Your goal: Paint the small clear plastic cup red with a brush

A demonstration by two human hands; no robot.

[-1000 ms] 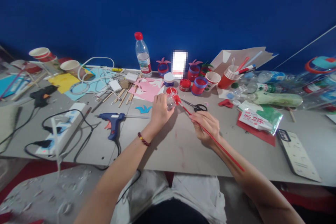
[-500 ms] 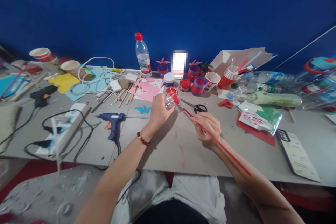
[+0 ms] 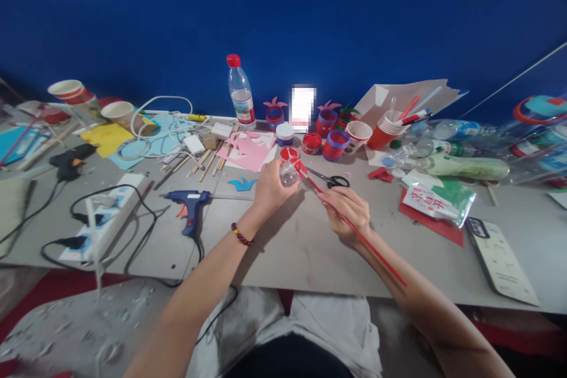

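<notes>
Above the grey table, my left hand (image 3: 273, 184) is closed round a clear plastic bottle piece (image 3: 289, 173) with red paint on part of it. My right hand (image 3: 346, 212) pinches a long red paintbrush (image 3: 376, 252), its tip against the painted side of the piece. Just behind the piece is an open round lid with red paint (image 3: 290, 154). An open jar of red paint (image 3: 312, 143) stands farther back, beside a closed white-lidded jar (image 3: 284, 133). Black scissors (image 3: 337, 181) lie behind my right hand. A blue paper cutout (image 3: 241, 185) is left of my left hand.
A blue glue gun (image 3: 190, 204) and a power strip (image 3: 106, 215) with cables lie to the left. A tall bottle (image 3: 241, 97) and painted cups (image 3: 335, 144) stand at the back. Plastic bottles (image 3: 469, 166) and a phone (image 3: 502, 260) are at the right.
The bottle piece has turned in my left hand and shifted slightly right. My right hand and the brush have moved a little left, with the brush's rear end higher in view.
</notes>
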